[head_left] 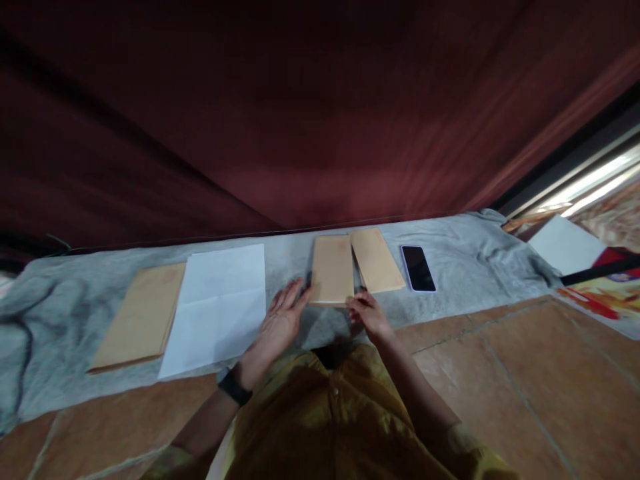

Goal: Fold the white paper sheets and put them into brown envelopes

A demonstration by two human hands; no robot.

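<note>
In front of me lies a brown paper envelope (332,268) on the grey cloth. My left hand (284,313) rests flat beside its left edge, fingers stretched out, the thumb touching its near left corner. The fingers of my right hand (367,312) are pinched at the near right corner of that envelope. Just right of it, a second set of brown envelopes (379,260) lies slightly tilted, its near end close to my right fingertips. White paper sheets (220,307) with a crosswise crease lie left of my left hand.
More brown envelopes (143,313) lie at the far left, partly under the white sheets. A phone (418,268) with a dark screen lies to the right. Dark red fabric (310,147) rises behind the grey cloth (475,253). Tiled floor (525,373) runs along the near side.
</note>
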